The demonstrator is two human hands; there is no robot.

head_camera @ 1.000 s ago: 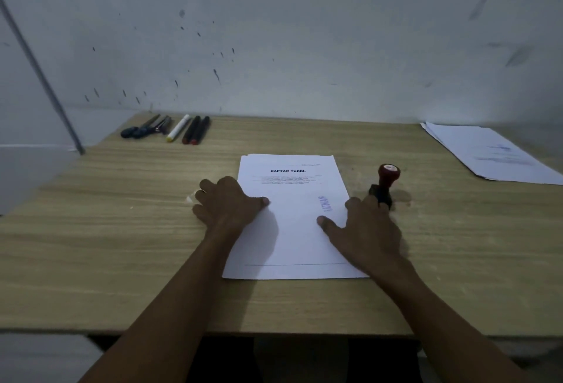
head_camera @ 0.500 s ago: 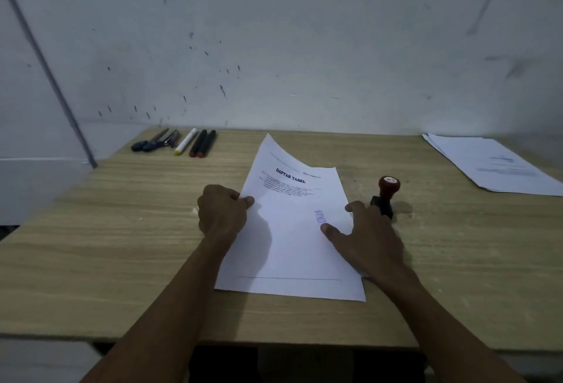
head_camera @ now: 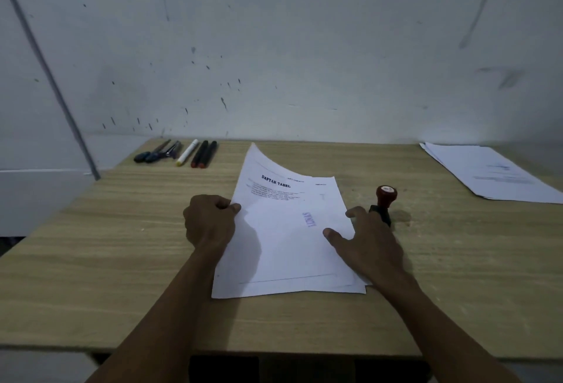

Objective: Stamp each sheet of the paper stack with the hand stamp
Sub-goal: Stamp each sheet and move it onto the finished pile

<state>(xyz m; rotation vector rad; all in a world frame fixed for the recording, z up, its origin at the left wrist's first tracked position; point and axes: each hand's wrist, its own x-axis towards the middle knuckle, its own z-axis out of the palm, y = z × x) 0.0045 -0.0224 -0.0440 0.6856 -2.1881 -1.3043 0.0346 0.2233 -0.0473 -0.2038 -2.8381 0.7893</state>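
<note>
A white paper stack (head_camera: pixel 289 260) lies in the middle of the wooden table (head_camera: pixel 106 245). Its top sheet (head_camera: pixel 274 205), headed "DAPTAR TABEL" and bearing a purple stamp mark, is lifted at its left side with the far left corner curling up. My left hand (head_camera: pixel 210 224) pinches that sheet's left edge. My right hand (head_camera: pixel 368 245) rests with spread fingers on the stack's right side. The hand stamp (head_camera: pixel 384 202), with a dark red knob and a black base, stands upright just right of the stack, behind my right hand.
Several pens, markers and a small tool (head_camera: pixel 179 152) lie in a row at the back left. A second pile of white sheets (head_camera: pixel 493 175) sits at the back right corner. A grey wall rises right behind the table.
My left hand went from lying on the stack to pinching the top sheet's left edge and lifting it. The right hand stayed on the stack. The stamp has not moved.
</note>
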